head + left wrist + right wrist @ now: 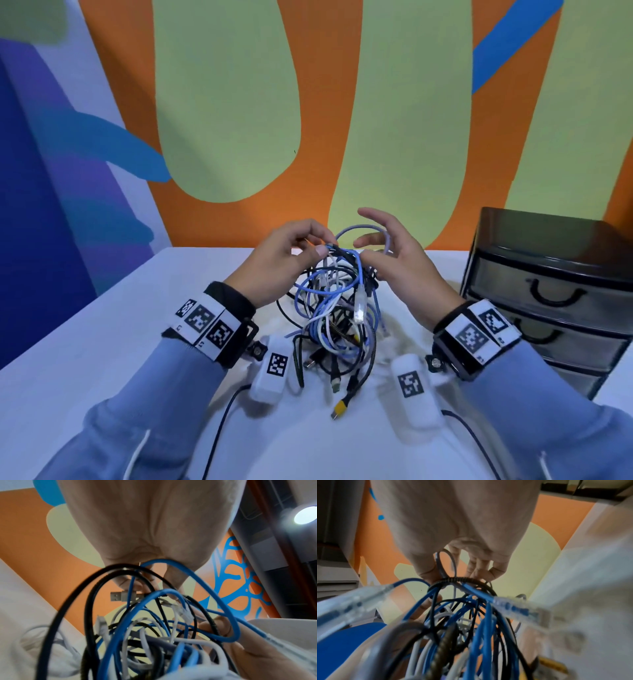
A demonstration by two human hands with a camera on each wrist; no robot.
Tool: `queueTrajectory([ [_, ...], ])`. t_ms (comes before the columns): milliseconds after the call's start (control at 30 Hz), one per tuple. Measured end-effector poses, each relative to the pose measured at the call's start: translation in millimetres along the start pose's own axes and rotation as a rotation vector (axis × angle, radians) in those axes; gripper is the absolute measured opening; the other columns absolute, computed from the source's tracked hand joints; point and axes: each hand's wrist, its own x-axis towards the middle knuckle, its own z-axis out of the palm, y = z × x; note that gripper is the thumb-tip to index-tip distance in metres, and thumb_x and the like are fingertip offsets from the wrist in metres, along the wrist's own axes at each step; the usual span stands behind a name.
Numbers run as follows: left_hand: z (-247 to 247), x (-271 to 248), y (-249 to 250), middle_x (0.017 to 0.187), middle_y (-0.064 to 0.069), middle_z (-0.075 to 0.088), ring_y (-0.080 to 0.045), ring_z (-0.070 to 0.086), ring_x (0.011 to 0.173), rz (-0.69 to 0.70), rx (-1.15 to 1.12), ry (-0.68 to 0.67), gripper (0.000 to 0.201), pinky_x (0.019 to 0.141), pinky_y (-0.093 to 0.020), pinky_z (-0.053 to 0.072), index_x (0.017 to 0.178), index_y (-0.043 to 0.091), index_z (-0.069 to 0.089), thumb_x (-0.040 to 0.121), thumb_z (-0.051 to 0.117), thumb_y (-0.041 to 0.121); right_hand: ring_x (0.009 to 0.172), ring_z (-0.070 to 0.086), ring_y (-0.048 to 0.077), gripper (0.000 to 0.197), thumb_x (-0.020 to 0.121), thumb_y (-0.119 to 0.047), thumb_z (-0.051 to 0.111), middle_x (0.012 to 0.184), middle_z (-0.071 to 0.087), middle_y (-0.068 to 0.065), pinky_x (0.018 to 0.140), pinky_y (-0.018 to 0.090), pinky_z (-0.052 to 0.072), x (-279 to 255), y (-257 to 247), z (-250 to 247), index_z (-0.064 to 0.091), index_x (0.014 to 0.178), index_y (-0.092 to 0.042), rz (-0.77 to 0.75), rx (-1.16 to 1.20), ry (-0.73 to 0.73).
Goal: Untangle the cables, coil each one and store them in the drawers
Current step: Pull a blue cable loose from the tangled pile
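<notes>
Left hand pinches strands at the top of the cable tangle, thumb against curled fingers. Right hand just right of the top, thumb on a strand, fingers half spread through a pale blue loop. Tangle lifted, lower plugs trailing onto the white table; closed black drawer unit well right of the tangle. Judgement: untangling only begun. Best to follow one free plug back through its loops, left hand steadying, without tugging knots tight
</notes>
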Motion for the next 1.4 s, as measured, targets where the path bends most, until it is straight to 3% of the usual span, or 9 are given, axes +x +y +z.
queueTrajectory([
  [100,3,1,-4,0.111,-0.002,0.069,-0.013,0.063,0.094,0.024,0.015,0.023,0.014,0.088,-0.027,0.050,0.102,0.031,0.074,0.103,0.068,0.018,0.077,0.063,0.009,0.048,0.086,-0.008,0.074,0.117,0.066,0.009,0.072,0.021,0.052,0,1,-5,0.068,0.127,-0.032,-0.078,-0.028,-0.095],
  [200,6,1,-1,0.106,-0.002,0.071,-0.019,0.065,0.095,0.033,0.017,0.028,0.015,0.086,-0.026,0.051,0.103,0.027,0.075,0.103,0.067,0.013,0.083,0.065,0.023,0.024,0.086,-0.009,0.084,0.110,0.071,-0.010,0.086,0.037,0.056,1,5,-8,0.079,0.102,-0.026,-0.185,-0.138,-0.056],
  [333,5,0,3,0.099,-0.007,0.074,-0.028,0.067,0.098,0.018,-0.035,0.044,0.011,0.089,-0.032,0.054,0.105,0.016,0.076,0.102,0.068,0.010,0.093,0.062,0.011,0.009,0.088,-0.025,0.084,0.103,0.070,-0.023,0.081,0.022,0.048,2,6,-5,0.082,0.092,-0.032,-0.218,-0.187,0.058],
  [467,6,-1,5,0.100,-0.012,0.073,-0.025,0.069,0.097,0.007,-0.076,0.059,0.010,0.088,-0.033,0.056,0.110,0.016,0.075,0.102,0.069,0.014,0.083,0.066,0.013,0.010,0.096,-0.031,0.075,0.088,0.075,-0.006,0.078,0.036,0.053,3,8,-1,0.081,0.093,-0.023,-0.147,-0.128,0.160],
  [700,-3,1,-3,0.089,0.010,0.072,-0.006,0.063,0.086,-0.078,-0.121,0.216,0.008,0.079,-0.019,0.049,0.105,0.012,0.075,0.100,0.071,0.008,0.078,0.073,0.011,0.013,0.102,-0.020,0.067,0.079,0.077,0.000,0.067,0.030,0.060,2,9,3,0.074,0.097,-0.011,0.028,0.148,0.185],
  [800,-3,-1,-1,0.091,-0.005,0.075,-0.015,0.068,0.085,-0.111,-0.089,0.158,0.005,0.083,-0.025,0.054,0.099,0.015,0.078,0.097,0.075,0.012,0.077,0.074,0.016,0.017,0.104,-0.023,0.064,0.078,0.077,0.002,0.060,0.028,0.058,1,6,4,0.072,0.103,-0.007,0.064,0.195,0.177],
  [967,2,-3,3,0.096,0.002,0.079,-0.020,0.070,0.095,-0.098,-0.020,0.077,0.008,0.083,-0.018,0.051,0.098,0.023,0.080,0.092,0.082,0.018,0.063,0.067,0.021,0.020,0.105,-0.028,0.063,0.074,0.075,0.005,0.055,0.030,0.055,-1,2,6,0.071,0.107,-0.009,0.076,0.179,0.152],
  [1267,7,-4,10,0.085,-0.003,0.078,-0.036,0.066,0.086,-0.054,-0.043,0.127,0.008,0.083,-0.043,0.054,0.086,0.018,0.079,0.089,0.085,0.023,0.051,0.055,0.010,0.020,0.098,-0.025,0.073,0.056,0.058,-0.007,0.057,0.023,0.046,0,6,5,0.068,0.114,-0.013,0.057,0.212,0.120],
  [1400,5,-5,10,0.089,-0.008,0.080,-0.031,0.072,0.088,-0.062,-0.128,0.152,0.011,0.086,-0.041,0.056,0.090,0.008,0.078,0.089,0.084,0.017,0.070,0.070,0.021,0.056,0.085,-0.015,0.086,0.067,0.067,0.006,0.075,0.023,0.052,0,10,2,0.058,0.132,-0.026,0.007,0.200,0.052],
])
